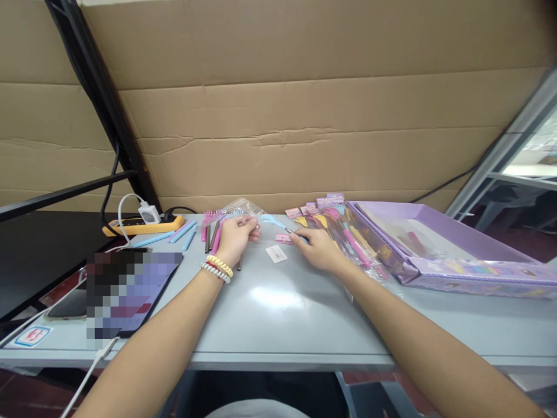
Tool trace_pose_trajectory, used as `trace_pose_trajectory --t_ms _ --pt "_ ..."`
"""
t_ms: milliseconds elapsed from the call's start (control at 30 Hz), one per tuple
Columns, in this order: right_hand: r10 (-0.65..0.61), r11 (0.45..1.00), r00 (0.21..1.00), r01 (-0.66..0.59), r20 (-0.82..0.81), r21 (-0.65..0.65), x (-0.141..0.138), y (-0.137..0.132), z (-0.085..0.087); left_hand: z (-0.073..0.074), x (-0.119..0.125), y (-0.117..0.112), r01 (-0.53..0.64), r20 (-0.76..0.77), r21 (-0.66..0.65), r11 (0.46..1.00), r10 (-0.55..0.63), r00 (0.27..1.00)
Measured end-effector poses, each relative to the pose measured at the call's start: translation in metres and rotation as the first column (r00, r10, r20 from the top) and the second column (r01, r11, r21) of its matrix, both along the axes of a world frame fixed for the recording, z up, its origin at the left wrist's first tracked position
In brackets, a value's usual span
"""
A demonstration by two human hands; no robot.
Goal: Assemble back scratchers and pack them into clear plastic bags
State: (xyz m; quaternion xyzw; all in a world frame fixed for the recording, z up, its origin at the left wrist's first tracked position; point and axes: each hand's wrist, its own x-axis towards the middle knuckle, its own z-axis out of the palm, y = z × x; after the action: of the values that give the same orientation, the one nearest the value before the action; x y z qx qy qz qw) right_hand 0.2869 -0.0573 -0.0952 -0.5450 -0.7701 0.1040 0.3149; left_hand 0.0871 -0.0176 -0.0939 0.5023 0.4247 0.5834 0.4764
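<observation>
My right hand (317, 248) is closed around the handle of a blue back scratcher (274, 220), its claw head pointing left toward my other hand. The fingers of my left hand (237, 237) are pinched together near that claw; what they hold, if anything, is too small to make out. Clear plastic bags (246, 205) lie just behind the left hand. Beside it are pink back scratcher heads (208, 217) and dark metal rods. Between my hands, a white label (276, 253) and a small pink card (284, 238) rest on the table.
Bagged back scratchers (337, 223) with pink header cards lie right of my right hand, against a purple box (483, 281). Loose blue handles (183, 231), a yellow power strip (172, 223) and a tablet (152, 284) are at left. Cardboard (304, 104) stands behind the table.
</observation>
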Motion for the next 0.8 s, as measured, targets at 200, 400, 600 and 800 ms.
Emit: trace_pose_trajectory --t_ms 200,400,600,800 --pt "0.038 0.998 0.999 -0.037 -0.016 0.047 -0.001 -0.0017 0.0003 0.0048 -0.0032 -0.0025 0.032 0.064 -0.012 0.999 -0.031 0.997" --pt "0.107 0.993 0.994 -0.104 -0.035 0.062 0.0028 0.0014 -0.0022 0.002 -0.0014 -0.0024 0.168 -0.004 -0.057 0.984 -0.169 0.986" --pt "0.174 0.985 0.985 -0.174 -0.01 0.022 0.0053 0.0039 -0.0045 0.0033 -0.0028 -0.0036 0.327 0.005 -0.057 0.943 -0.327 0.945" --pt "0.166 0.985 0.986 -0.164 -0.031 0.062 0.0032 0.0026 -0.0039 0.0038 -0.0009 -0.0063 0.431 0.068 -0.031 0.902 -0.428 0.901"
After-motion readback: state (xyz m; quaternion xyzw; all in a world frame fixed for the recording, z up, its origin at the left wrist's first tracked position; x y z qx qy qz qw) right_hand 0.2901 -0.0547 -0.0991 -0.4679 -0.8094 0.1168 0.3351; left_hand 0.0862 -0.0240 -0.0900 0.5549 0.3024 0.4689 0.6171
